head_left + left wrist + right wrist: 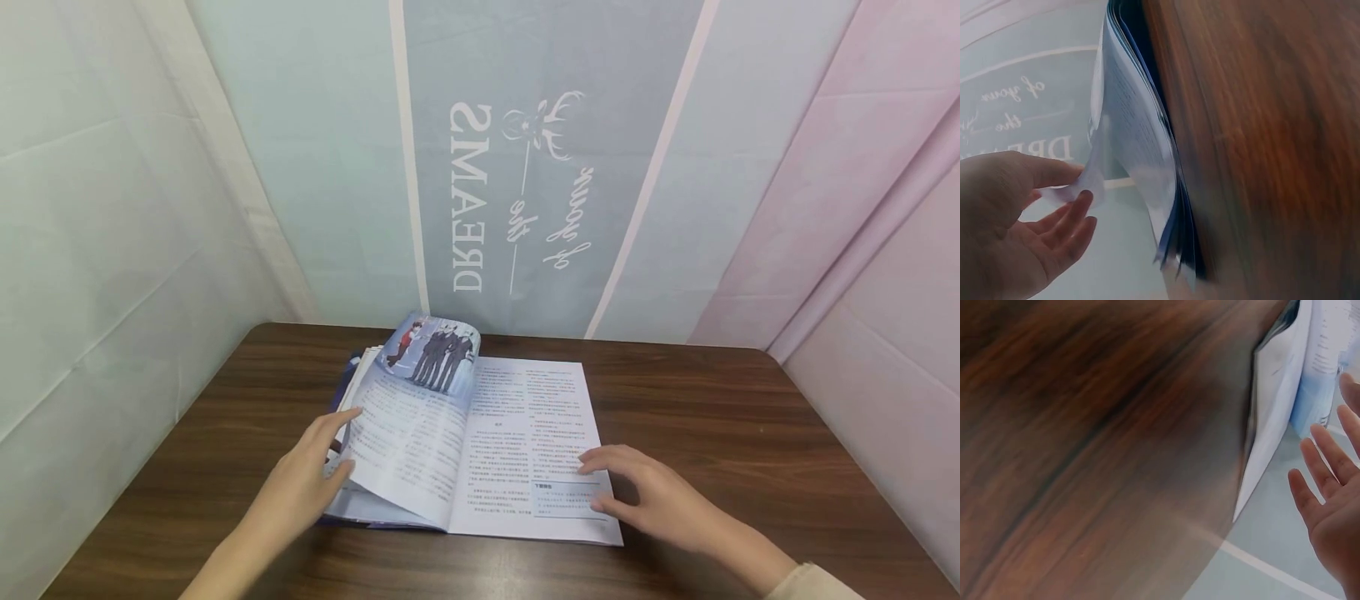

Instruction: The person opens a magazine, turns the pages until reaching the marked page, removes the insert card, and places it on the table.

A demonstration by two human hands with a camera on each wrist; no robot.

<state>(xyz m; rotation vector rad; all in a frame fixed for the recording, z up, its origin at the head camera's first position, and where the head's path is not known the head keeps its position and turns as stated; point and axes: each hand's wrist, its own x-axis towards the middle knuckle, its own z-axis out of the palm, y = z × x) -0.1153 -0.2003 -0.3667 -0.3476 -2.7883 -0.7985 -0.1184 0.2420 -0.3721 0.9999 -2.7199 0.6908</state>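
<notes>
An open magazine (pixel 525 500) lies on the wooden table, with printed text on both sides. My left hand (pixel 303 471) is at its left side, pinching the edge of a raised page (pixel 408 442) between thumb and fingers. That page bows upward and carries a colour picture of figures in dark suits at its top. In the left wrist view, the page edge passes between the thumb and fingers of the left hand (pixel 1035 215). By the right page's outer edge, my right hand (pixel 652 492) has its fingers spread, holding nothing; the right wrist view shows the spread fingers (pixel 1319 459) too.
The dark wooden table (pixel 712 417) extends around the magazine. Behind it hangs a grey-blue curtain (pixel 330 167) with mirrored white lettering. A pale curtain (pixel 97 208) stands on the left and a pinkish one (pixel 885 300) on the right.
</notes>
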